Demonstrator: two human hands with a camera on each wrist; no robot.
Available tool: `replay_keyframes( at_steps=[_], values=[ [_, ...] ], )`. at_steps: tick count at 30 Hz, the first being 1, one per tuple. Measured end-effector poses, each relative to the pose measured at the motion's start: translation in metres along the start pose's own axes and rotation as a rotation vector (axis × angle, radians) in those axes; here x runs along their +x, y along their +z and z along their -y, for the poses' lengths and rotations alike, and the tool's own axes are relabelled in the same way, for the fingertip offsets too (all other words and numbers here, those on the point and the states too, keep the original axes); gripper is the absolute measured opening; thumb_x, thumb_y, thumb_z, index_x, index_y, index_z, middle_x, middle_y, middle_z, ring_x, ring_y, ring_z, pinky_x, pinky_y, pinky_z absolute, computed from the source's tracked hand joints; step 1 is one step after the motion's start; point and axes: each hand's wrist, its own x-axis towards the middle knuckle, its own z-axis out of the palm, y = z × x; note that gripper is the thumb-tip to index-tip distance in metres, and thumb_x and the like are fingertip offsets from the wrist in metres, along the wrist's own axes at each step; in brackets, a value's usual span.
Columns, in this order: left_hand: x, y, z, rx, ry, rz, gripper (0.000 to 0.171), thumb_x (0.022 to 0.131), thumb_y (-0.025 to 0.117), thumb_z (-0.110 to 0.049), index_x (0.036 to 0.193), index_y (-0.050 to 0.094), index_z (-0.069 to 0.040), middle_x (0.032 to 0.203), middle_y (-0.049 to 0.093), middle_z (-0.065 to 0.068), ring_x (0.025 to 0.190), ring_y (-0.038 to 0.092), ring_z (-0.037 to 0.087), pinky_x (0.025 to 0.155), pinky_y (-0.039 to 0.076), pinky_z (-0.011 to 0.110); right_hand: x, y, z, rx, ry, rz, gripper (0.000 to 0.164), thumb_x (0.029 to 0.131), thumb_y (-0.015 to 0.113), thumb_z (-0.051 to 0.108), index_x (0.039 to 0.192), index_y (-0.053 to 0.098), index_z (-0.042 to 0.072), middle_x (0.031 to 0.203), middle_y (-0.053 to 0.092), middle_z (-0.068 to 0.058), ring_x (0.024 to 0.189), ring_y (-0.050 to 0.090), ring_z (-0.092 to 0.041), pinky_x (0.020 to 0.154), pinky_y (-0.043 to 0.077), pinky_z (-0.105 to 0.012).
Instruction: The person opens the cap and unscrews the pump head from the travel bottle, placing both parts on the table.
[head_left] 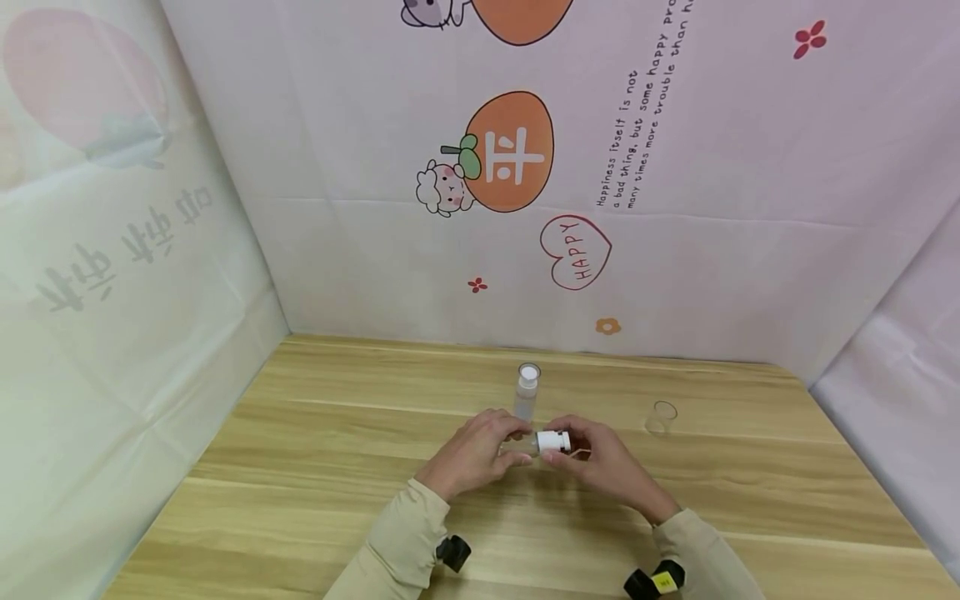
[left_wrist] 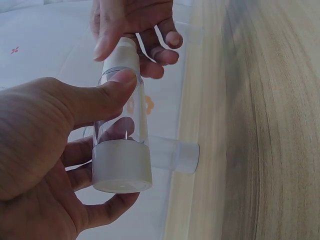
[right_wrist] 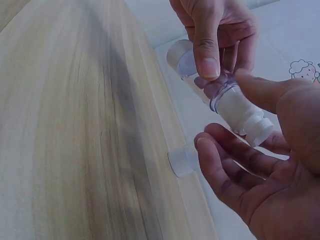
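Observation:
A clear pump bottle (left_wrist: 120, 170) with a white base and white pump head lies tilted between the two hands, just above the table. My left hand (head_left: 480, 454) grips its clear body, thumb on one side and fingers behind. At the other end, my right hand (head_left: 600, 458) holds the white pump head (right_wrist: 257, 130) between thumb and fingers. The remaining right fingers (right_wrist: 220, 165) are loosely bent, apart from the bottle. Just beyond the hands stands a second bottle (head_left: 527, 400), upright, with a white top under a clear cover.
A clear cylindrical cap (head_left: 660, 419) stands on the wooden table (head_left: 337, 417), off to the right. Behind the table's back edge hangs a printed white cloth (head_left: 360, 250), with more cloth at both sides. Both wrists wear small black cameras.

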Motion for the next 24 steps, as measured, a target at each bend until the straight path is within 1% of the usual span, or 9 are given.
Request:
replay_keyframes(
  at_steps=[3, 7, 10, 15, 17, 20, 22, 24],
  values=[
    [-0.0001, 0.0002, -0.0004, 0.011, 0.002, -0.004, 0.035, 0.091, 0.078, -0.025, 0.121, 0.071, -0.008, 0.109, 0.07, 0.003, 0.098, 0.062, 0.013, 0.087, 0.052, 0.027, 0.0007, 0.0006, 0.0021, 0.032, 0.04, 0.023, 0.03, 0.099, 0.069, 0.027, 0.116, 0.067, 0.002, 0.095, 0.068, -0.009, 0.08, 0.066, -0.023, 0.066, 0.057, -0.031],
    [0.0001, 0.0009, -0.0001, 0.015, 0.005, -0.005, 0.036, 0.091, 0.078, -0.025, 0.121, 0.071, -0.008, 0.109, 0.07, 0.002, 0.098, 0.062, 0.013, 0.087, 0.052, 0.027, 0.0019, 0.0012, 0.0034, 0.087, 0.077, 0.039, 0.03, 0.102, 0.064, 0.028, 0.115, 0.066, 0.001, 0.092, 0.068, -0.017, 0.077, 0.067, -0.031, 0.062, 0.058, -0.034],
    [-0.0001, 0.0008, 0.0003, 0.01, 0.004, -0.002, 0.037, 0.091, 0.078, -0.025, 0.123, 0.07, -0.007, 0.11, 0.07, 0.002, 0.099, 0.062, 0.013, 0.088, 0.052, 0.027, 0.0024, 0.0011, 0.0022, 0.104, 0.076, 0.043, 0.028, 0.101, 0.065, 0.025, 0.115, 0.065, 0.001, 0.094, 0.067, -0.019, 0.078, 0.066, -0.031, 0.063, 0.058, -0.035],
    [-0.0003, 0.0003, 0.0007, -0.001, -0.003, 0.006, 0.038, 0.092, 0.077, -0.026, 0.124, 0.069, -0.008, 0.113, 0.07, 0.004, 0.101, 0.062, 0.014, 0.089, 0.052, 0.027, 0.0028, 0.001, 0.0001, 0.1, 0.028, 0.046, 0.025, 0.098, 0.07, 0.018, 0.117, 0.063, 0.004, 0.102, 0.065, -0.014, 0.087, 0.065, -0.027, 0.069, 0.058, -0.034],
    [-0.0004, 0.0002, 0.0009, -0.003, -0.007, 0.01, 0.038, 0.092, 0.077, -0.026, 0.125, 0.069, -0.008, 0.113, 0.07, 0.004, 0.101, 0.062, 0.015, 0.089, 0.052, 0.027, 0.0027, 0.001, -0.0003, 0.1, 0.009, 0.045, 0.027, 0.097, 0.071, 0.016, 0.12, 0.061, 0.004, 0.106, 0.065, -0.013, 0.09, 0.065, -0.026, 0.073, 0.058, -0.032],
    [-0.0005, 0.0003, 0.0012, -0.004, -0.012, 0.013, 0.039, 0.092, 0.077, -0.027, 0.125, 0.069, -0.009, 0.113, 0.069, 0.004, 0.101, 0.062, 0.014, 0.089, 0.051, 0.027, 0.0022, 0.0008, -0.0013, 0.098, 0.001, 0.043, 0.037, 0.095, 0.073, 0.015, 0.127, 0.058, 0.003, 0.11, 0.065, -0.014, 0.092, 0.066, -0.027, 0.077, 0.057, -0.031],
    [-0.0006, 0.0004, 0.0013, -0.004, -0.013, 0.013, 0.039, 0.092, 0.077, -0.027, 0.125, 0.069, -0.008, 0.113, 0.069, 0.004, 0.1, 0.062, 0.014, 0.088, 0.052, 0.027, 0.0019, 0.0008, -0.0022, 0.089, 0.012, 0.039, 0.043, 0.095, 0.074, 0.017, 0.131, 0.056, 0.003, 0.11, 0.065, -0.014, 0.091, 0.066, -0.026, 0.078, 0.057, -0.031],
    [-0.0006, 0.0006, 0.0015, -0.004, -0.011, 0.011, 0.038, 0.092, 0.077, -0.026, 0.125, 0.069, -0.008, 0.113, 0.069, 0.004, 0.1, 0.062, 0.014, 0.088, 0.052, 0.027, 0.002, 0.0007, -0.0027, 0.065, 0.031, 0.034, 0.044, 0.095, 0.074, 0.021, 0.132, 0.056, 0.002, 0.108, 0.065, -0.013, 0.089, 0.065, -0.025, 0.075, 0.057, -0.031]
  ],
)
